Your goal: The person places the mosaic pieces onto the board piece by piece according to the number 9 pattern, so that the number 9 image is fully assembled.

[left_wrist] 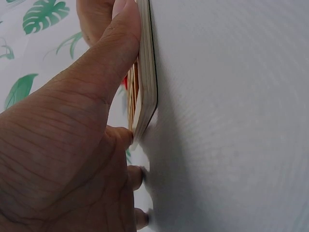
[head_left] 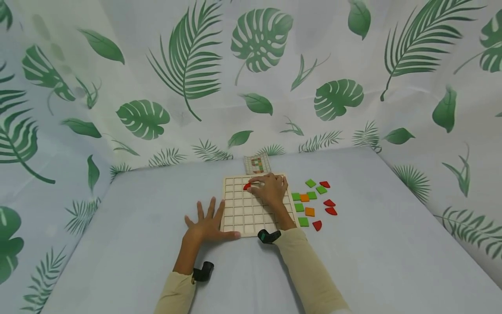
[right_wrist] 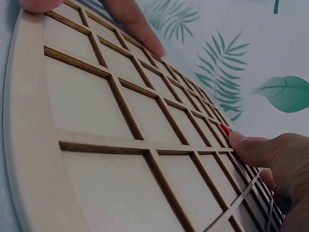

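A wooden grid board (head_left: pixel 238 211) lies on the table, divided into square cells by thin raised strips. My right hand (head_left: pixel 271 189) reaches over its upper part. Thumb and fingers pinch a red quarter-circle tile (head_left: pixel 246 186) at a cell in the upper rows. In the right wrist view the red tile (right_wrist: pixel 225 129) shows only as a small tip beside the thumb. My left hand (head_left: pixel 208 226) lies spread at the board's lower left corner. Its thumb (left_wrist: pixel 120 38) rests along the front edge, and the index fingertip meets the left side. The other left fingers touch the table.
Right of the board lie several loose green square tiles (head_left: pixel 303 222), two orange squares (head_left: pixel 310 212) and several red quarter-circle tiles (head_left: pixel 331 211). A pattern card (head_left: pixel 251 166) with a coloured grid sits behind the board. Leaf-print cloth (head_left: pixel 274 126) rises behind the table.
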`<state>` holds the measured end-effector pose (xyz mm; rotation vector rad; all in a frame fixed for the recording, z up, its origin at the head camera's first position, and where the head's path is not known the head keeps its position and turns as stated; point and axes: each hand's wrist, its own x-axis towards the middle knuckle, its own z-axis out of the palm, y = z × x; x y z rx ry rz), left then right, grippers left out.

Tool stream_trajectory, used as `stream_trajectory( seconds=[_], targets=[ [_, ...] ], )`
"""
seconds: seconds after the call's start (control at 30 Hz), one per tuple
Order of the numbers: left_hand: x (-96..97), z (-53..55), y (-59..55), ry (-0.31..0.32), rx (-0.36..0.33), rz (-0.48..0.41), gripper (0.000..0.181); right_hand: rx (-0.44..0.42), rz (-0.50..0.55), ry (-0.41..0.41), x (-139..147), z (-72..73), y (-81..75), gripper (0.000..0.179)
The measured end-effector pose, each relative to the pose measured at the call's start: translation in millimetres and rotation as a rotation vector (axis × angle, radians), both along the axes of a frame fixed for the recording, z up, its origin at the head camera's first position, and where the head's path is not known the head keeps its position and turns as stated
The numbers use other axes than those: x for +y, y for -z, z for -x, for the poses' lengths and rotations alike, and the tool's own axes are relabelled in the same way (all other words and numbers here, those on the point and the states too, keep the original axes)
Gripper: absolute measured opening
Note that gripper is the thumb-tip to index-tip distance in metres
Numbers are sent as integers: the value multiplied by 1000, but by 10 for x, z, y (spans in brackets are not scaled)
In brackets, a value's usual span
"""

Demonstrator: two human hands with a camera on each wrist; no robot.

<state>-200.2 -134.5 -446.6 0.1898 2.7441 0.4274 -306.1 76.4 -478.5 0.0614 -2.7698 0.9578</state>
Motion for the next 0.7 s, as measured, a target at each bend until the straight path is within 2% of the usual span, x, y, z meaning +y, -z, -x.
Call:
stream_trajectory(
  seconds=[0.4,0.7],
  targets=[
    [4,22,9,5,11,15,114,-7,25,-10,18,21,-6,29],
    [5,-3,20,5,24,4,114,-3,39,-15,20,-4,18,22]
  ],
)
